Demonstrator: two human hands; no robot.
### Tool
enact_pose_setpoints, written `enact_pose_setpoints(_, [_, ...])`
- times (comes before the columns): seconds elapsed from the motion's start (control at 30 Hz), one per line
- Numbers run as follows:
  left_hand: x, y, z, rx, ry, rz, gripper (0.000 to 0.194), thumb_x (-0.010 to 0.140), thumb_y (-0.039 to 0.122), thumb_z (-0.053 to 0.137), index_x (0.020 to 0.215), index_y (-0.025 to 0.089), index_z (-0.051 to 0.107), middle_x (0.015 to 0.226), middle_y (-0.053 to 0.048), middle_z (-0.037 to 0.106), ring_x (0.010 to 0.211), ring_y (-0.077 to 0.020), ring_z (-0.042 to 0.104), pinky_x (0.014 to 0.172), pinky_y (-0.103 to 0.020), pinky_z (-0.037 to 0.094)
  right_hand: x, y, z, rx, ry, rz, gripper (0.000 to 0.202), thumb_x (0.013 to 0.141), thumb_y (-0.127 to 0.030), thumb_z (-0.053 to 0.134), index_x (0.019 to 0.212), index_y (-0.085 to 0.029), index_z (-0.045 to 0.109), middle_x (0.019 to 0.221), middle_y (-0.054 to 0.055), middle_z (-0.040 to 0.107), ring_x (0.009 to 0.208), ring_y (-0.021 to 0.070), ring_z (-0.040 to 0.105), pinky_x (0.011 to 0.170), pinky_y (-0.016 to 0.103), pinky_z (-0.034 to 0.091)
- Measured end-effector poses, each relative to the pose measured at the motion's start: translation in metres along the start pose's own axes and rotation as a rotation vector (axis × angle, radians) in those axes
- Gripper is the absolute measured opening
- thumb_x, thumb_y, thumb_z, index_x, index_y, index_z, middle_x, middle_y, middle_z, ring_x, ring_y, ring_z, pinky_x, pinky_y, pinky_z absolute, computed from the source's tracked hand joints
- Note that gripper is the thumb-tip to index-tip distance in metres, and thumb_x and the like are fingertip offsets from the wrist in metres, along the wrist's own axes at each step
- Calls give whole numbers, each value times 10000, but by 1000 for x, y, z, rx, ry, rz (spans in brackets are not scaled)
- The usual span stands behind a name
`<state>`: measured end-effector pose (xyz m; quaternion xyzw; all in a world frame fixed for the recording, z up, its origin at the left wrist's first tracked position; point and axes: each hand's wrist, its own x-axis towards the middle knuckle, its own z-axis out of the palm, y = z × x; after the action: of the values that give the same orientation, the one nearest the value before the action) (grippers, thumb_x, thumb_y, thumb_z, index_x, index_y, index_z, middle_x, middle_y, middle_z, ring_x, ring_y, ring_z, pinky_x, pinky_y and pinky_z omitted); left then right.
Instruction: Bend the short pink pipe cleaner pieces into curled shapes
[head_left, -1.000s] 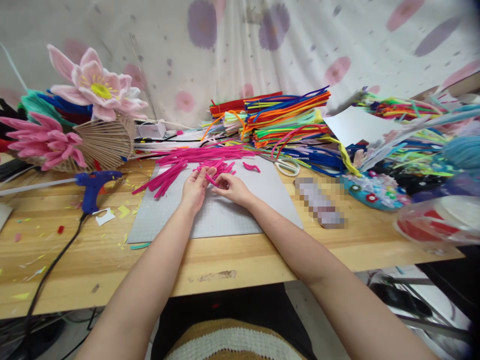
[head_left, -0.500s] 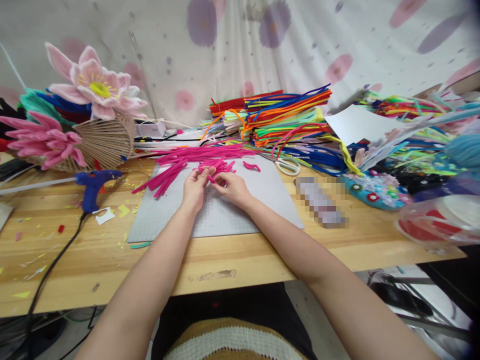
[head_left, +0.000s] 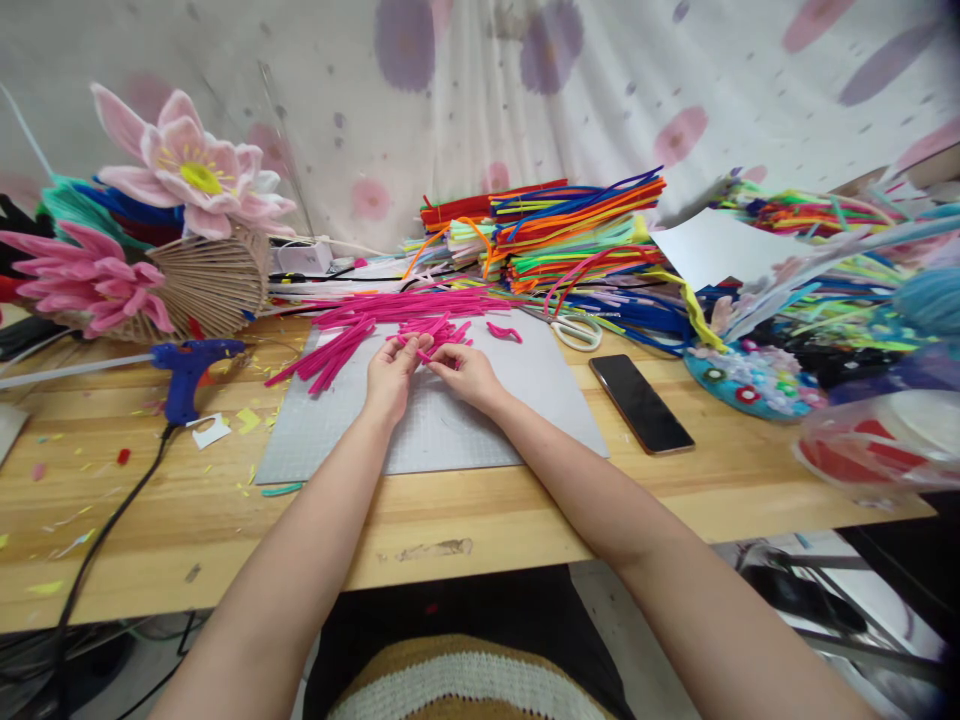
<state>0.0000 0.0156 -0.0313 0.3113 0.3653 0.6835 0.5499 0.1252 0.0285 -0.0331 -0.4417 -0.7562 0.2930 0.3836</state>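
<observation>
Wooden surface (head_left: 480, 515) bears grey cutting mat (head_left: 547, 410). Left hand (head_left: 390, 378) and right hand (head_left: 468, 375) pinch magenta pipe cleaner (head_left: 424, 356); uneven pulling could kink it.

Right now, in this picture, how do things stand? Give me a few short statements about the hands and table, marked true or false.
1. The left hand pinches a pink strip. True.
2. The phone lies on the gray mat. False: it lies on the wooden table, right of the mat.
3. The glue gun is left of the mat. True.
4. The right hand holds the scissors. False: it is at the pink strip; the scissors lie farther back than the phone.
5. A bent pink piece lies on the mat. True.
</observation>
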Motion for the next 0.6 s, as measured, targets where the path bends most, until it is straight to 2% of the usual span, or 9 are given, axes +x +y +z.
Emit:
enact_pose_setpoints(0.27, [-1,7,-1,2,-2,-68,217,770,332,629,796,117,622,792,-101,715,899,-206,671,908,-370,471,0,2,0,8,-19,21,99,749,-211,568,706,-158,641,672,-5,629,622,106,517,634,229,372])
enact_pose_setpoints(0.6, [2,3,-3,-27,87,-88,141,789,269,616,764,130,619,782,-78,715,863,-175,679,939,-357,458,-1,3,2,-6,-44,40,123,745,-230,561,730,-166,664,723,5,648,663,116,543,667,238,397])
